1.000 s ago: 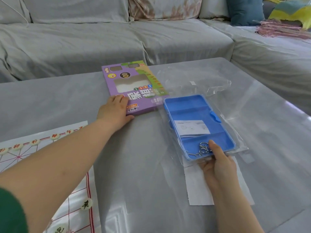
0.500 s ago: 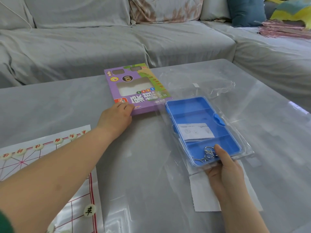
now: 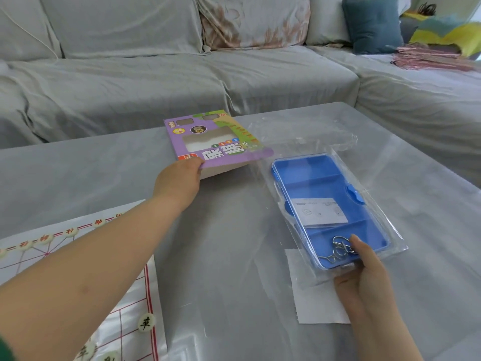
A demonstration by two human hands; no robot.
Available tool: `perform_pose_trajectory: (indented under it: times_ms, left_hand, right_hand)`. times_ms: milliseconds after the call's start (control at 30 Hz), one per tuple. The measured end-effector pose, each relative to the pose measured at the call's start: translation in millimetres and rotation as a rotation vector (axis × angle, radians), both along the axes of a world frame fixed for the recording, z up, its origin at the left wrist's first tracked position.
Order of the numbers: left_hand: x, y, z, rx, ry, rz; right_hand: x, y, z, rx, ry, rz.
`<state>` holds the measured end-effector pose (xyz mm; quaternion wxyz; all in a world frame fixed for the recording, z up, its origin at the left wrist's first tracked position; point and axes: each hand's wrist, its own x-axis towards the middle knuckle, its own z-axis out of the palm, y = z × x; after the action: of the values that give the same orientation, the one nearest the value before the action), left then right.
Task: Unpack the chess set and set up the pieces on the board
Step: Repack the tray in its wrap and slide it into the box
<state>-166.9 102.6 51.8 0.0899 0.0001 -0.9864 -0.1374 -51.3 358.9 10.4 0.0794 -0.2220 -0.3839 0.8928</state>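
Nearest, left of the blue tray [image 3: 320, 183], the paper board [image 3: 135, 290] already carries a far row of round pieces [image 3: 71, 231] and a few nearer ones, so set-up looks begun but, from what little of the board shows, far from finished. The right hand [image 3: 361, 272] pinches the tray's near end through its clear bag [image 3: 307, 131], thumb on top by the metal rings [image 3: 341, 243], above a white sheet [image 3: 317, 306]. Beyond and left of the tray, the left hand [image 3: 179, 183] grips the purple box [image 3: 221, 142] by its near corner, raised off the table [image 3: 234, 256], with the sofa [image 3: 156, 82] behind.

The single head view looks forward and down from above the near edge of the tabletop [image 3: 234, 230], close over it, facing the sofa [image 3: 130, 82] beyond its far edge.
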Motion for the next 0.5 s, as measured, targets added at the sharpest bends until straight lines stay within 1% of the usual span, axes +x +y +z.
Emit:
perform_pose_trajectory:
  times_ms: [267,500]
  left_hand:
    - [8.6,12.4,6.2,0.135,-0.016,-0.002]
    - [16.9,45.9,5.1,0.132,-0.064,-0.077]
  right_hand:
    - [10.8,20.6,5.8,0.029,0.028,-0.017]
    - [33.7,42.0,11.0,0.032,-0.048,-0.065]
